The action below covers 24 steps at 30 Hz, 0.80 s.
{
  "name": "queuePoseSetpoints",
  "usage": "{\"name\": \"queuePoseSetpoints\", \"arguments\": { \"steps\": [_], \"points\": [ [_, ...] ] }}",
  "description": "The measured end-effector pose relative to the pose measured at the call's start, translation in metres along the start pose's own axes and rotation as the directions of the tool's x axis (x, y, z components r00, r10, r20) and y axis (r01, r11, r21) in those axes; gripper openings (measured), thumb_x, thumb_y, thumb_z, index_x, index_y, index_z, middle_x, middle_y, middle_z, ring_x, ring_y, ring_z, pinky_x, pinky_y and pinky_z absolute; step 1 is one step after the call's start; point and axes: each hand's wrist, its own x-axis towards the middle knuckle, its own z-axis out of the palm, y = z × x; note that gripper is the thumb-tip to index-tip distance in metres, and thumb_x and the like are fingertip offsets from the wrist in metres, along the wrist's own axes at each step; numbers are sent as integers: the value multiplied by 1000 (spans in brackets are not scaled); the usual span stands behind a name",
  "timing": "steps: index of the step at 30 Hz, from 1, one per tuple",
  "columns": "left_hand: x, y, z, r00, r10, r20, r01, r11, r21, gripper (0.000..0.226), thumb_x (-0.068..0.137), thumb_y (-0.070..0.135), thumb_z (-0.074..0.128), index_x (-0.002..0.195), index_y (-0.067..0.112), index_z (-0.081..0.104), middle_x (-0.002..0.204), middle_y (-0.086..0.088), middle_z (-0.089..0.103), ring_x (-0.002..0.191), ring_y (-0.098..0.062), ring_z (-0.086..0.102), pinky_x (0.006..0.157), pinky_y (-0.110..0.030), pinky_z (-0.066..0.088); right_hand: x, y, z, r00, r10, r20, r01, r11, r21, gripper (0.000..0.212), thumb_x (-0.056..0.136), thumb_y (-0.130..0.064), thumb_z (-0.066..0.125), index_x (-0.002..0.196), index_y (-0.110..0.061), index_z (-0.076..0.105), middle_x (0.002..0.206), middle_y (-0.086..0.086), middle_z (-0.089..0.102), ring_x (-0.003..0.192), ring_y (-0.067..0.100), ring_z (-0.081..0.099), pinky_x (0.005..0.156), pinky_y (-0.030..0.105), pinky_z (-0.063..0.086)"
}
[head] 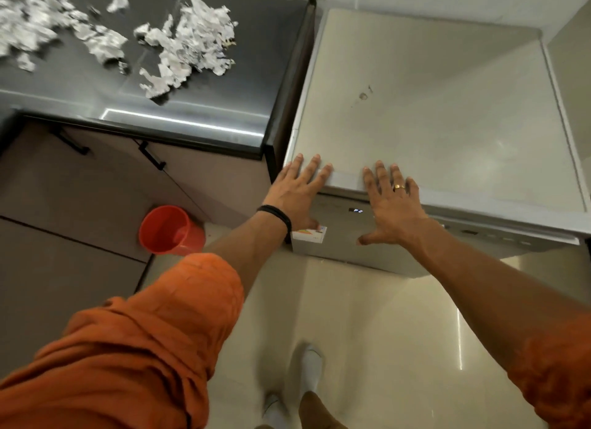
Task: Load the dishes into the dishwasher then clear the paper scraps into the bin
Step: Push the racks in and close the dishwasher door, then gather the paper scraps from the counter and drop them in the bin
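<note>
Left hand (295, 193) and right hand (391, 206) press spread flat on the dishwasher (431, 108); its stiff door is probably best gripped at the top edge.

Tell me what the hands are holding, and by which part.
Nothing is gripped. The left hand and the right hand, fingers straight, lie flat against the dishwasher at its top front edge.

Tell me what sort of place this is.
Most likely a home kitchen: a freestanding dishwasher with a lit display, a dark countertop over handled cabinet doors, and an orange bin beside them.
</note>
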Motion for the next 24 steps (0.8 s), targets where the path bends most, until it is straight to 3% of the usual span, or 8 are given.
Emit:
{"name": "queuePoseSetpoints", "arguments": {
  "steps": [7,10,12,15,21,24],
  "points": [
    [-3,7,-23,988,-40,151,51,996,-70,126,74,68,75,162,28,-7,170,-5,-6,155,-39,-6,127,-48,8,-3,-1,-35,990,-19,137,19,1000,6,145,68,-77,75,158,-13,-20,167,17,-18,155,42,-4,123,55,18],
    [-1,4,-38,983,-32,183,64,983,-174,102,85,62,67,162,25,10,169,-6,12,155,-38,7,124,-50,21,-4,-12,-53,996,14,88,-12,1000,-24,120,80,-77,62,160,-10,5,166,22,11,149,40,26,116,49,32],
    [-2,-1,-49,992,-44,118,76,957,-280,75,92,53,63,154,23,34,157,-3,38,147,-32,31,115,-47,37,-3,-20,-61,1000,20,7,-20,999,-35,90,89,-71,53,152,-12,29,153,18,39,135,35,46,107,45,41],
    [-9,-17,-64,982,-186,43,186,873,-450,53,96,50,60,143,25,52,137,1,59,125,-22,56,101,-41,49,5,-40,-76,992,-35,-118,31,999,-35,60,96,-62,47,138,-19,48,134,7,57,119,28,58,96,41,46],
    [-26,-88,-78,926,-377,18,289,677,-677,34,96,52,59,119,29,66,110,10,71,99,-12,66,89,-41,57,30,-98,-116,979,-65,-192,84,992,96,49,100,-56,46,135,-23,54,123,-1,65,109,21,63,84,33,49],
    [-39,-137,-86,898,-441,12,272,531,-803,29,96,50,60,112,28,70,101,13,73,96,-5,67,89,-36,57,50,-131,-141,970,-80,-230,114,984,138,43,99,-57,48,127,-26,58,116,-4,66,103,18,65,77,31,51]
  ]
}}
